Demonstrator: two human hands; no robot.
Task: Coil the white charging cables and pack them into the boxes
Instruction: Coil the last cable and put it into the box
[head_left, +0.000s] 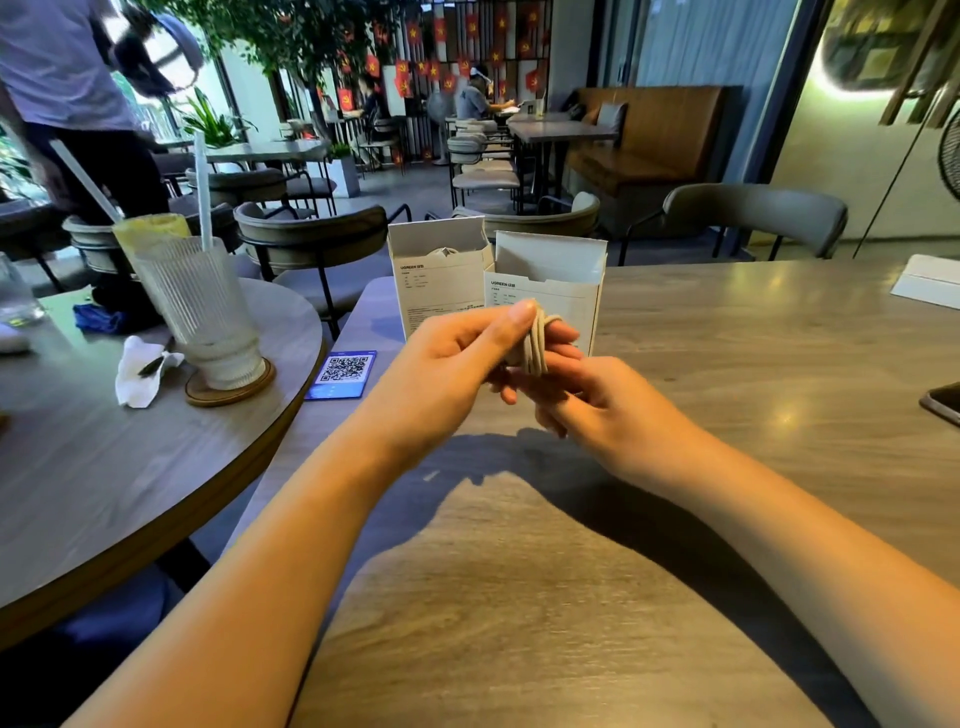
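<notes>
Two bare forearms reach from the bottom of the frame toward its centre, meeting above a grey-brown wood-grain surface (727, 332). Between the hands sits a small bundle of coiled white charging cable (536, 345), its loops standing roughly upright. The left hand (457, 358) has its thumb and fingers curled round the near side of the bundle, so its grip is closed on the cable. The right hand (587, 387) comes in from below and to the right, its fingers wrapped under and behind the loops; its grip is closed on the same cable. Holding it from both sides likely keeps the loops from springing apart while the coil is tidied. Whether a loose end remains is hidden by the fingers.

Just behind the hands, at centre frame, two tall white cardboard boxes stand upright, side by side, top flaps open. The left white box (441, 280) shows something pale inside its mouth, probably a cable already packed. The right white box (550, 283) stands directly behind the bundle, its mouth facing up, seemingly ready to receive it. The coil is held in the air near that box, below its opening, not yet inside.

At left of frame, a round wooden side table (78, 493) carries a ribbed clear drinking glass (200, 312) on a coaster. A blue card with a QR code (343, 374) lies near it.
</notes>
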